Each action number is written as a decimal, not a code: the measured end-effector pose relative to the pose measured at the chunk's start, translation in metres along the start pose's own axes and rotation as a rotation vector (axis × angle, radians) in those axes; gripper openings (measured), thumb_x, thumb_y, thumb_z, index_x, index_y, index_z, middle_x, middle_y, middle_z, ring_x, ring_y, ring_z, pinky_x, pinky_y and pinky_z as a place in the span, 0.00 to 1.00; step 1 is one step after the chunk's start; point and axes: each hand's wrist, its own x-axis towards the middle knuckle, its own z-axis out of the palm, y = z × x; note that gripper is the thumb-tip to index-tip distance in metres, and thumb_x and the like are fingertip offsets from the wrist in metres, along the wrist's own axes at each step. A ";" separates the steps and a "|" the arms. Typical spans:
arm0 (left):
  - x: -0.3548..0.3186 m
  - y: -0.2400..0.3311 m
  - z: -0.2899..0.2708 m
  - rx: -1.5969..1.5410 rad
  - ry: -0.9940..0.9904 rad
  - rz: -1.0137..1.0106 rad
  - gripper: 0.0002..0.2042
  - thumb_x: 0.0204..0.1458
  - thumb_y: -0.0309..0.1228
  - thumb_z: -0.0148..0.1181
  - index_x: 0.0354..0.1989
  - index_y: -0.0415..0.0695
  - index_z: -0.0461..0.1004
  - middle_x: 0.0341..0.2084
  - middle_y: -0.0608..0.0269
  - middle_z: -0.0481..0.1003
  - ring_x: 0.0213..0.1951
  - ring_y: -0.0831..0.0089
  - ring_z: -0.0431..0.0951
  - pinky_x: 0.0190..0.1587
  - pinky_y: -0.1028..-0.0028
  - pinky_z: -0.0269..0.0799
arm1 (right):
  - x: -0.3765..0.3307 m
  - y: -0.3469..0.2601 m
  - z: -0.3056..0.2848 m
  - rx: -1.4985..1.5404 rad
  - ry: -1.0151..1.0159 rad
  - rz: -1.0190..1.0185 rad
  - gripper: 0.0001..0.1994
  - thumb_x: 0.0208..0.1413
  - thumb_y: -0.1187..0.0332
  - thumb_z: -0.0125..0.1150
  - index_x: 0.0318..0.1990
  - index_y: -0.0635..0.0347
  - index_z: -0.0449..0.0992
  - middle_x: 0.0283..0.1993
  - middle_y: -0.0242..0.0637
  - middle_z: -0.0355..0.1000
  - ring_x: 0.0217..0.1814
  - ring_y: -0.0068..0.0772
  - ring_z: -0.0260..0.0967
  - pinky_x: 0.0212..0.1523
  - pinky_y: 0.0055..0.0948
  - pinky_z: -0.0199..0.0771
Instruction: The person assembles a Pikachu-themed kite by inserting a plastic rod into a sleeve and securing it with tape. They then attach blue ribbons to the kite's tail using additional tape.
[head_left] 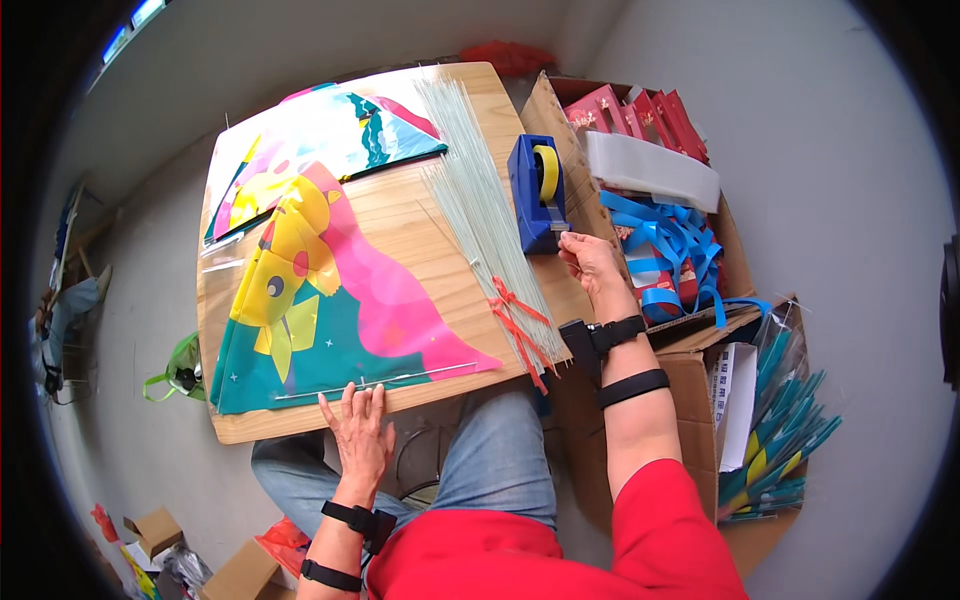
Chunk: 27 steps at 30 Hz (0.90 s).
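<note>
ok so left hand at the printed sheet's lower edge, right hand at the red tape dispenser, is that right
Not quite: the tape dispenser is blue, not red, as the head view shows. The right hand is at it; the left hand is at the lower edge of the printed sheet.

Pale, plain walls enclose the space as seen from where I stand: the right wall (830, 140) meets the rear wall (400, 32) in a corner beyond the desk (400, 205), which is light wood-grained with rounded corners. The floor (140, 280) is grey. Bluish-white window panes (146, 12) glow at upper left; lighting is soft.
</note>
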 end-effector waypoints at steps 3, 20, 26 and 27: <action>-0.001 -0.001 -0.002 0.009 -0.001 0.004 0.34 0.42 0.32 0.66 0.63 0.46 0.66 0.53 0.59 0.69 0.66 0.56 0.58 0.72 0.39 0.27 | 0.003 0.007 0.004 -0.018 0.004 0.005 0.06 0.58 0.62 0.67 0.38 0.50 0.78 0.31 0.21 0.76 0.29 0.12 0.70 0.24 0.20 0.60; 0.001 0.000 0.000 0.020 0.006 0.014 0.36 0.40 0.32 0.69 0.63 0.45 0.66 0.52 0.58 0.67 0.67 0.56 0.58 0.71 0.39 0.28 | -0.002 0.009 -0.014 0.095 -0.250 -0.027 0.06 0.63 0.60 0.61 0.41 0.47 0.76 0.39 0.22 0.75 0.46 0.19 0.68 0.55 0.39 0.56; 0.000 0.000 0.000 0.017 -0.013 0.000 0.35 0.42 0.32 0.66 0.63 0.44 0.65 0.52 0.58 0.69 0.68 0.57 0.57 0.72 0.38 0.25 | 0.002 0.017 -0.015 0.104 -0.305 -0.067 0.07 0.63 0.62 0.60 0.41 0.53 0.76 0.38 0.27 0.75 0.45 0.21 0.69 0.56 0.34 0.59; 0.000 0.000 0.000 0.021 -0.013 0.001 0.35 0.42 0.32 0.66 0.63 0.44 0.65 0.52 0.58 0.69 0.68 0.57 0.57 0.72 0.38 0.25 | 0.006 0.021 -0.015 0.109 -0.322 -0.124 0.07 0.63 0.63 0.61 0.41 0.55 0.76 0.38 0.28 0.75 0.45 0.21 0.69 0.54 0.31 0.61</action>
